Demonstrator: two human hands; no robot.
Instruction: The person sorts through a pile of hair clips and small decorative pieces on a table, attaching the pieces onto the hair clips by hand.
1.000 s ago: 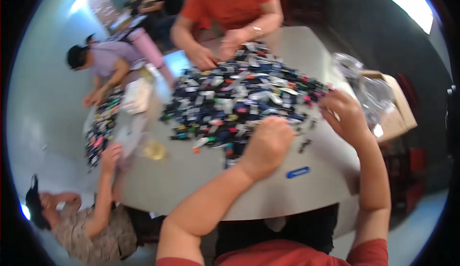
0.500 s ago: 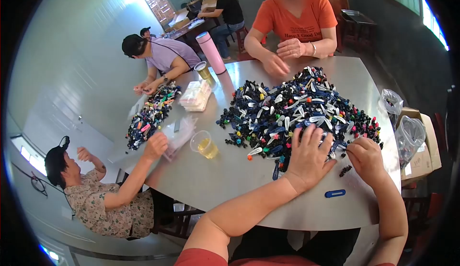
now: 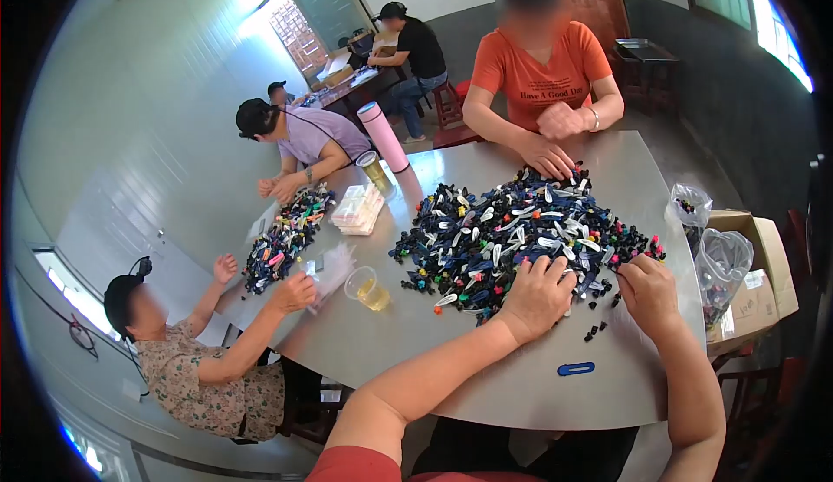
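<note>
A heap of small hair clips (image 3: 503, 230), black, navy and white with bright bits among them, covers the middle of the metal table (image 3: 468, 378). My left hand (image 3: 540, 298) rests on the near edge of the heap, fingers bent and slightly apart over the clips. At the heap's right edge is my right hand (image 3: 649, 293), its thumb and fingers drawn together; whatever they hold is too small to make out. Several small black clips (image 3: 595, 332) lie loose between my hands. Nearer me lies a single blue clip (image 3: 576, 368).
Across the table, a person in orange (image 3: 547, 74) has a hand at the heap. Two people sit at the left beside a smaller clip pile (image 3: 286, 235). A cup of yellow liquid (image 3: 373, 294), white packets (image 3: 357, 209) and a pink flask (image 3: 383, 137) stand leftward. A cardboard box (image 3: 751, 282) is right.
My left hand has drawn back slightly toward me, its fingers more bent. More loose black clips lie near my right hand. The opposite person's hand has come down onto the heap. The view has shifted.
</note>
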